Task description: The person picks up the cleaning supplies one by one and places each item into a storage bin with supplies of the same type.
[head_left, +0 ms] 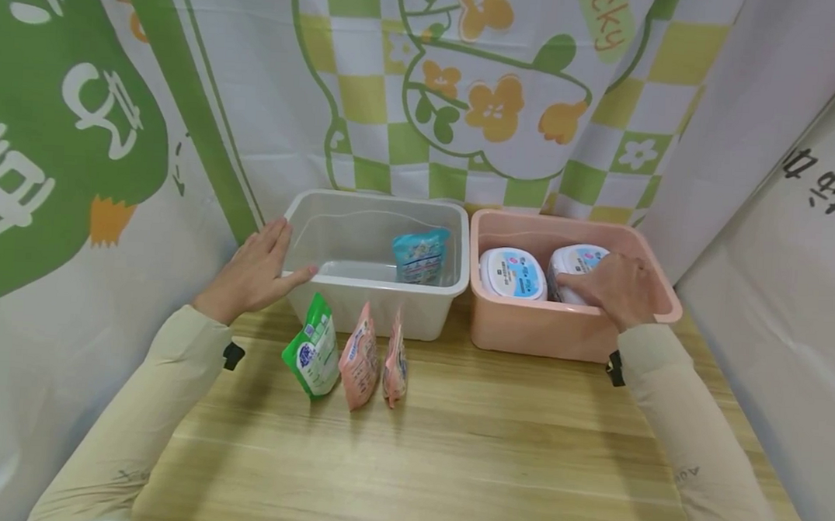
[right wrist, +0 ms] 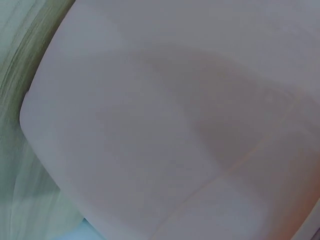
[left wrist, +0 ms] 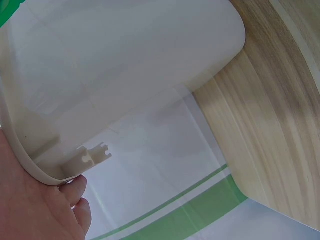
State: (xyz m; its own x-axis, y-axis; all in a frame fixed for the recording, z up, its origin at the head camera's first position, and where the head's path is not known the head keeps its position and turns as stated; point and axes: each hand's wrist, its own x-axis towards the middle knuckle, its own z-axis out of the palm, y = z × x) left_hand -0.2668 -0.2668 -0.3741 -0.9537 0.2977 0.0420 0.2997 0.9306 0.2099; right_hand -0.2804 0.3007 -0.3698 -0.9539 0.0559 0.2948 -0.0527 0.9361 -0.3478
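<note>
My left hand (head_left: 257,273) rests at the left front corner of a pale grey bin (head_left: 370,297), fingers extended along its rim and thumb over the front edge. The left wrist view shows the hand (left wrist: 40,210) against the bin's rounded corner (left wrist: 52,181). Inside that bin stands a blue pouch (head_left: 420,257). On the right, my right hand (head_left: 615,288) reaches over the front rim of a pink bin (head_left: 540,328) and grips a white lidded tub (head_left: 575,260). A second white tub (head_left: 513,272) sits left of it. The right wrist view holds mostly the pink bin's wall (right wrist: 125,125).
In front of the grey bin, a green-and-white pouch (head_left: 318,353) and two pink pouches, one broader-faced (head_left: 360,363) and one edge-on (head_left: 395,360), stand upright on the wooden table (head_left: 450,464). Printed cloth (head_left: 464,154) hangs close behind the bins and along both sides.
</note>
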